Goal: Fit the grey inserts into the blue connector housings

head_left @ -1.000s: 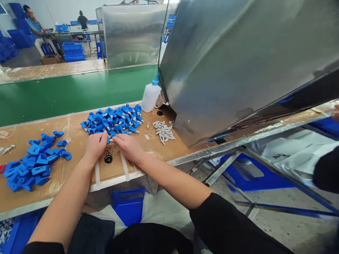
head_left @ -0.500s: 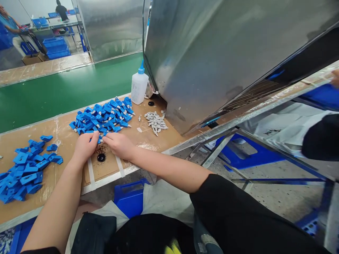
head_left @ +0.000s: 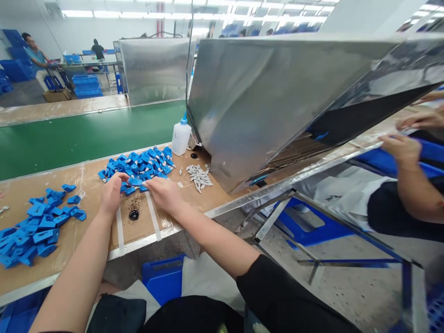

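Above the cardboard-covered bench, a small blue plastic part is stretched between my two hands. My left hand grips its left end with thumb and fingers. At the other end, my right hand pinches a small pale grey plastic piece, mostly covered by the fingertips. Just behind lies a heap of blue parts with pale tips. Farther left spreads a second heap of blue parts without visible tips. Right of my right hand is a small pile of pale grey pieces.
A white squeeze bottle with a blue nozzle stands at the bench's back. Behind runs a green belt. A large metal housing blocks the right side. Another person's hands work beyond it. A black round fitting sits near the front edge.
My view has tilted up, bringing the ceiling lights and a co-worker's hands into sight. My hands have moved slightly apart, and the blue part between them now shows clearly.
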The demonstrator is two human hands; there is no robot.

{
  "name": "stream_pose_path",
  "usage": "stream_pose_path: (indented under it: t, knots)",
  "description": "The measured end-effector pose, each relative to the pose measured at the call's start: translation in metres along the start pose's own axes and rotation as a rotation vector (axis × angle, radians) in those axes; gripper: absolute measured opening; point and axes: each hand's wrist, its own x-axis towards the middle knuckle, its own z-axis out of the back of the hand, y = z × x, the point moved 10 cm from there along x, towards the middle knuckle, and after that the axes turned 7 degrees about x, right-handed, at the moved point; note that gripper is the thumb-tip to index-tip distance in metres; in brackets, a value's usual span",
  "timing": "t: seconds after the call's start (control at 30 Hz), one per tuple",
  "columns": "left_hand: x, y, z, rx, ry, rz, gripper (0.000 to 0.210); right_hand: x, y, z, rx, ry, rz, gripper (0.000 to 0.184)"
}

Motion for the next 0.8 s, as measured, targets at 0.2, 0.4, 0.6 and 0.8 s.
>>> stream_pose_path:
  t: [0.2,0.4,0.6,0.8]
  knots:
    - [-0.002,-0.013,0.011,0.056,-0.186,-0.167,0.025,0.007,-0.115,0.037,0.08,0.161,-0.417,0.037]
    - [-0.008,0.004,0.022,-0.054,-0.25,-0.033,0.033,0.03,-0.163,0.039,-0.231,0.349,-0.58,0.035]
    - [-0.02,0.031,0.034,-0.12,-0.303,0.22,0.028,0.002,-0.163,0.04,-0.469,0.507,-0.66,0.038]
    - [-0.018,0.025,0.033,0.043,-0.308,0.179,0.023,-0.004,-0.116,0.033,-0.314,0.436,-0.45,0.023]
